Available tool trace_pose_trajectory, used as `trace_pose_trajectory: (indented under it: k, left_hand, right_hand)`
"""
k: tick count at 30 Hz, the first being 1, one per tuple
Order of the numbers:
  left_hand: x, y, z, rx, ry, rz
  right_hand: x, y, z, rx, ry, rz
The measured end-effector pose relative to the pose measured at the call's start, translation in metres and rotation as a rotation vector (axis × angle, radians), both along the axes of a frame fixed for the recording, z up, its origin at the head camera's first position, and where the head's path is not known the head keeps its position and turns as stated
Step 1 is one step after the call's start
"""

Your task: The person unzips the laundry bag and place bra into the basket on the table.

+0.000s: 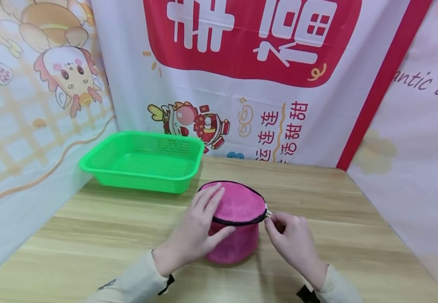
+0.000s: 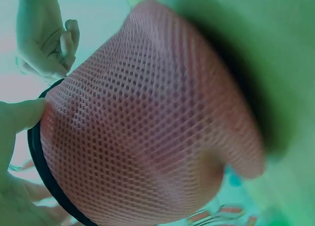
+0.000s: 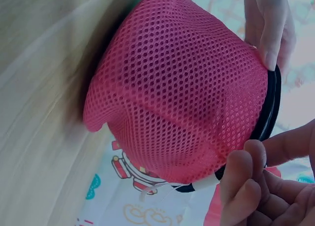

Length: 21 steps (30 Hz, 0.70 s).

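A round pink mesh laundry bag (image 1: pixel 232 248) with a black zipper (image 1: pixel 237 223) round its lid stands on the table. My left hand (image 1: pixel 200 225) rests on it, fingers lying fairly straight over the lid and thumb against the side below the rim. At the bag's right edge, my right hand (image 1: pixel 294 237) pinches the zipper pull between thumb and bent forefinger. The pull itself is mostly hidden by these fingertips. In the right wrist view, a white tab (image 3: pixel 204 184) shows beside the pinching fingers (image 3: pixel 241 172). What the bag contains cannot be made out.
A green plastic basket (image 1: pixel 143 183) with perforated walls stands behind and left of the bag. Printed cloths (image 1: pixel 317 122) hang round the back and both sides of the wooden table (image 1: pixel 336 219).
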<state>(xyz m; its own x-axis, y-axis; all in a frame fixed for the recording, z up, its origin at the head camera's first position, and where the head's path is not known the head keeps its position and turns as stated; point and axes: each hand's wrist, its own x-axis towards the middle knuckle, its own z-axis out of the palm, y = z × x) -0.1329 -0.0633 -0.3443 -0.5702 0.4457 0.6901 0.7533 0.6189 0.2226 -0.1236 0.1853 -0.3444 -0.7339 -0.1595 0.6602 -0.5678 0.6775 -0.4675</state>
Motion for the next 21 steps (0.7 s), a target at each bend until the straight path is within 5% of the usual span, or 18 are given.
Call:
trace_pose_trajectory:
  k: [6,10,15,21]
  left_hand:
    - [0.004,-0.016,-0.006,0.075,-0.243,0.115]
    - [0.002,-0.022,-0.008,0.154,-0.445,0.128]
    - [-0.001,-0.028,-0.008,0.218,-0.682,0.108]
    - [-0.005,-0.030,-0.011,0.332,-0.783,0.036]
  right_hand:
    - [-0.003,0.009,0.003,0.081,0.102,-0.016]
    - [-0.008,0.016,0.005,0.135,0.150,0.023]
    - [-0.012,0.017,0.015,0.211,0.131,0.201]
    - [-0.017,0.006,0.023,0.339,0.157,0.411]
